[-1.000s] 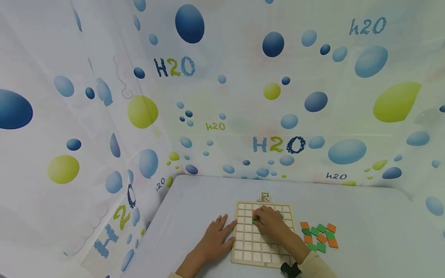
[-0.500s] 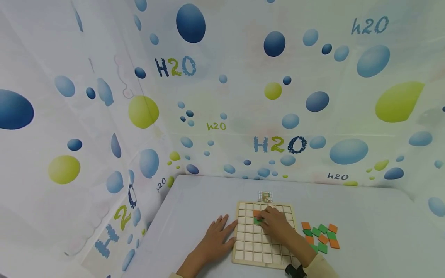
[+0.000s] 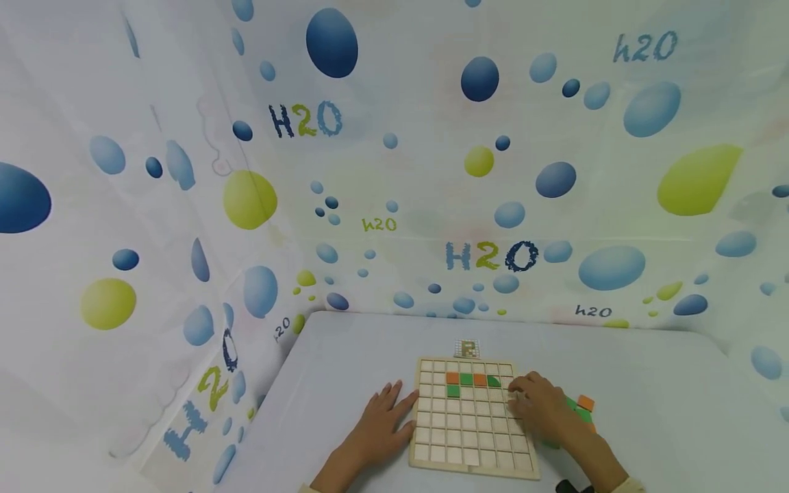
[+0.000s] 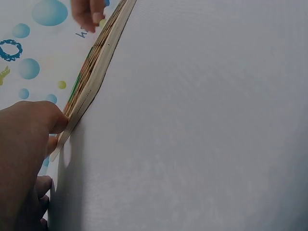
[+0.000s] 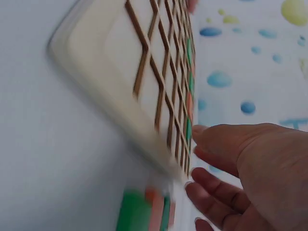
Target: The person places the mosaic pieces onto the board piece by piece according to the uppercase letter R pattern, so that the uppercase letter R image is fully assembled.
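A wooden grid board (image 3: 471, 438) lies on the white table. Near its far edge is a row of an orange square tile (image 3: 453, 378), a green tile (image 3: 466, 379), another orange tile (image 3: 480, 380) and a green tile with one rounded corner (image 3: 494, 381). One more green tile (image 3: 453, 391) sits below the row's left end. My left hand (image 3: 381, 430) rests with spread fingers at the board's left edge, fingertips against the frame (image 4: 94, 77). Over the right edge is my right hand (image 3: 545, 409), fingers loosely bent, nothing between them in the right wrist view.
Loose green and orange tiles (image 3: 586, 402) lie right of the board, partly hidden by the right hand and forearm. A small printed pattern card (image 3: 468, 348) lies beyond the far edge. A patterned curtain (image 3: 419, 171) rises behind and left of the table.
My right hand has moved off the row of tiles to the board's right edge, uncovering the tiles. It now covers part of the loose tiles. The left hand stays put.
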`<state>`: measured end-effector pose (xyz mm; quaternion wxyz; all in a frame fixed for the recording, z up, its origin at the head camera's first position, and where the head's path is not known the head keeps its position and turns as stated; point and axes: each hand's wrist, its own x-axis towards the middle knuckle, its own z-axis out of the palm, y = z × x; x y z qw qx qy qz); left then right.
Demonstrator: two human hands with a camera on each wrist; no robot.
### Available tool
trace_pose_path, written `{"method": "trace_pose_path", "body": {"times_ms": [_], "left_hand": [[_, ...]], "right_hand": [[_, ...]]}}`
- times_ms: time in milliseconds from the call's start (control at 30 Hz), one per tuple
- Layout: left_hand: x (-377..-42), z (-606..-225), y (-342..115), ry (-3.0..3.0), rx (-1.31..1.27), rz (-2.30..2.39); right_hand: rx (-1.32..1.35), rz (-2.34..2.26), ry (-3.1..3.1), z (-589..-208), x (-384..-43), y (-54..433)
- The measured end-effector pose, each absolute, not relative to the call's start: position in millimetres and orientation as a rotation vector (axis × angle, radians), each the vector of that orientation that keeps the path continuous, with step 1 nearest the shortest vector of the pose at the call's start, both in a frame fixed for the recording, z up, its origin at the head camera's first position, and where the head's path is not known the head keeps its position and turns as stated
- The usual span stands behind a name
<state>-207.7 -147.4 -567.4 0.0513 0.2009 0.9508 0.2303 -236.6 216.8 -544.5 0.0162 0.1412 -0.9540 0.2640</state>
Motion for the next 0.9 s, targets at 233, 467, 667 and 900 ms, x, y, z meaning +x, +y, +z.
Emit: {"method": "trace_pose_path", "body": {"times_ms": [233,467,667,900], "left_hand": [[-208,-568,-148,2.886,0.6,0.696],[-207,-567,-147,2.887,0.612,0.712],[-206,-566,-147,2.882,0.594,0.718],[-207,-565,-147,2.884,0.601,0.706]], "right_hand": [[0.188,0.757,-3.074,-537,-233,276],[0.009,0.759,-3.217,-535,-234,308],[0.043,0.726,-3.179,-542,-240,309],[0.201,0.654,-3.024,-556,-253,296]]}}
